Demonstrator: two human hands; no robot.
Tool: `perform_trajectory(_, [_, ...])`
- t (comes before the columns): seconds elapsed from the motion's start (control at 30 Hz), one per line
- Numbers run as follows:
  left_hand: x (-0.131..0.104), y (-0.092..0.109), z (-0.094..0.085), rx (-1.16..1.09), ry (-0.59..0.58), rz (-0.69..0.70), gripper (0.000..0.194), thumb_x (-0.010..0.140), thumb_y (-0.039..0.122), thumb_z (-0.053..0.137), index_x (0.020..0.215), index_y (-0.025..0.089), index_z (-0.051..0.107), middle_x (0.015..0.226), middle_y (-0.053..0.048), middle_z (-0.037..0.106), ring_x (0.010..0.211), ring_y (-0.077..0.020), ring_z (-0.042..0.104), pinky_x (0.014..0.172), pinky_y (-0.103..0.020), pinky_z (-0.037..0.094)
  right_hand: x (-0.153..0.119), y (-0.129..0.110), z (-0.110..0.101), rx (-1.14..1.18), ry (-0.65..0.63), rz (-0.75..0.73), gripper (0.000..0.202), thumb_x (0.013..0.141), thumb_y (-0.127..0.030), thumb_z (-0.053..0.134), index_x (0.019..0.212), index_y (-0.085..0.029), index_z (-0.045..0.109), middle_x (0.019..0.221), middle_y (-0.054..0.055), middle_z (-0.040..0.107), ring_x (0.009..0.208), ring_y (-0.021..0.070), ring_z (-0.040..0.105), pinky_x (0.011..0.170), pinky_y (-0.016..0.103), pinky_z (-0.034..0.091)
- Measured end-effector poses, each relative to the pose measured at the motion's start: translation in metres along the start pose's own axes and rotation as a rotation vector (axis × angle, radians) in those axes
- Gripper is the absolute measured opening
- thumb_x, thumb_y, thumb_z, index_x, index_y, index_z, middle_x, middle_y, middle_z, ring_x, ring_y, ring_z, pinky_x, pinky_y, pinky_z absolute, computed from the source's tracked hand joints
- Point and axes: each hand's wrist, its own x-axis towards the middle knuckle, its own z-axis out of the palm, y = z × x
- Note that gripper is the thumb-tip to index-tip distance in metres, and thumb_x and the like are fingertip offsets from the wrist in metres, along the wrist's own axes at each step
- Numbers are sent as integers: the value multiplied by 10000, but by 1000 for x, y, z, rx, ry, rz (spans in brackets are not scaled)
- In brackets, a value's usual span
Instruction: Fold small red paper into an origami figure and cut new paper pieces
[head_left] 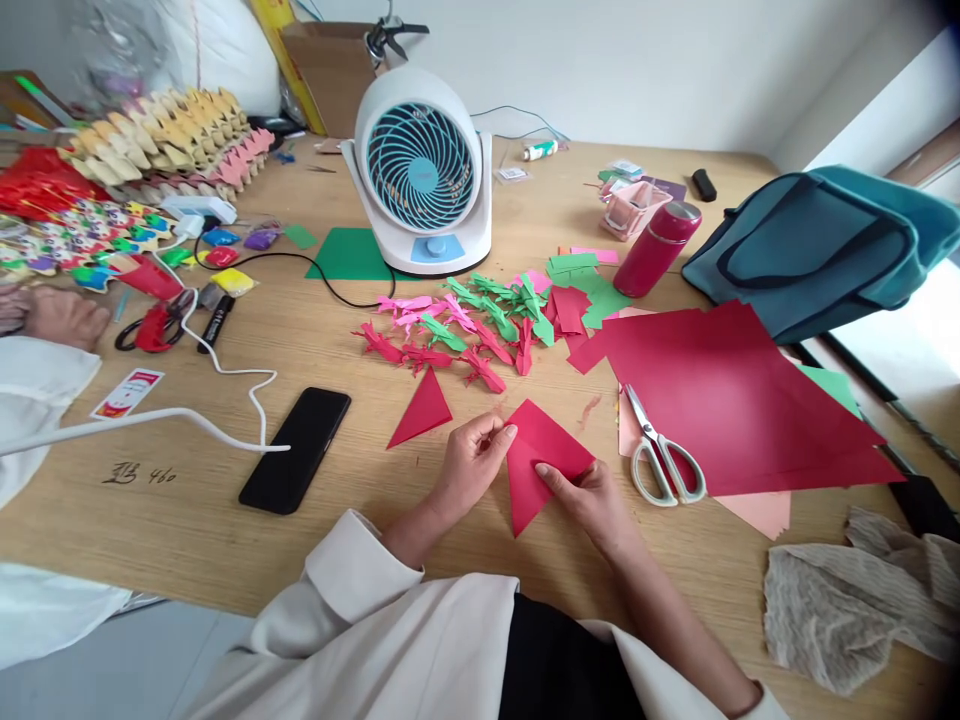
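Note:
Between my two hands is a folded piece of red paper, held just above the wooden table. The fingers of my left hand pinch its upper left edge. My right hand grips its right side, the thumb lying flat on top and the other fingers hidden beneath. A folded red paper triangle lies beyond my left hand. Scissors with white handles rest to the right of my right hand, partly on large red paper sheets. Farther back lie several small folded paper figures in pink, green and red.
A white fan stands at the back. Left of my hands lie a black phone and a white cable. A red flask, a teal bag and a crumpled cloth are on the right. Another person's hand is far left.

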Motion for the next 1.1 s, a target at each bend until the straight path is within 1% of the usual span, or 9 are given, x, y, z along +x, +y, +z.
perform_trajectory(0.13, [-1, 2, 1, -56, 25, -36, 386, 945, 340, 487, 614, 184, 365, 600, 54, 318, 580, -88, 331, 569, -219, 299, -1, -1, 0, -6, 2, 6, 266, 797, -415, 741, 770, -151, 724, 760, 43, 735, 667, 183, 625, 602, 272, 478])
perform_trajectory(0.23, [-1, 0, 2, -125, 25, -69, 374, 949, 357, 476, 628, 182, 394, 601, 51, 358, 575, -88, 368, 568, -212, 324, -1, -1, 0, -9, -5, 6, 257, 792, -409, 747, 792, -152, 732, 791, 52, 747, 697, 192, 637, 624, 274, 488])
perform_trajectory(0.33, [-3, -3, 7, -165, -37, -88, 350, 925, 390, 528, 667, 180, 422, 626, 53, 371, 586, -84, 369, 565, -205, 321, 1, 2, 0, 21, 30, -6, 273, 785, -426, 751, 825, -156, 739, 821, 61, 756, 732, 206, 651, 654, 286, 505])
perform_trajectory(0.47, [-7, -7, 12, -142, -109, -141, 409, 888, 418, 574, 619, 182, 375, 609, 56, 304, 570, -79, 294, 523, -214, 261, 2, 3, 0, 42, 72, -17, 290, 797, -450, 737, 802, -160, 738, 808, 57, 755, 719, 197, 650, 659, 284, 507])
perform_trajectory(0.63, [-4, -8, 8, -90, -34, -118, 444, 932, 430, 507, 604, 183, 338, 603, 48, 290, 591, -88, 291, 563, -229, 277, 0, 0, 1, 110, 9, -41, 300, 851, -464, 681, 882, -172, 745, 871, 53, 759, 800, 203, 668, 745, 299, 521])
perform_trajectory(0.77, [-2, -12, 4, -106, -8, -112, 428, 944, 434, 487, 620, 182, 366, 617, 43, 309, 609, -95, 304, 577, -231, 293, -2, -2, 1, 44, -52, -41, 307, 858, -462, 674, 832, -161, 730, 811, 42, 738, 748, 186, 645, 706, 287, 502])
perform_trajectory(0.93, [-2, -11, 6, -136, -36, -108, 378, 928, 419, 525, 656, 168, 447, 633, 42, 373, 612, -92, 339, 574, -213, 311, -1, -3, 2, 41, 65, -36, 349, 813, -499, 699, 700, -171, 667, 598, 4, 639, 605, 158, 576, 578, 265, 448])
perform_trajectory(1.03, [-3, -8, 8, -163, -103, -110, 280, 917, 392, 548, 767, 156, 535, 693, 31, 476, 641, -96, 407, 600, -203, 353, 0, 0, 2, 33, 157, 2, 366, 782, -519, 720, 700, -168, 659, 521, -6, 598, 505, 136, 510, 511, 261, 405])
perform_trajectory(1.1, [-4, -8, 9, -129, -118, -108, 305, 921, 392, 539, 727, 158, 512, 665, 37, 449, 621, -91, 391, 583, -202, 342, 0, 2, 2, 40, 183, 23, 367, 778, -520, 725, 723, -162, 663, 526, 5, 620, 489, 133, 512, 509, 263, 412])
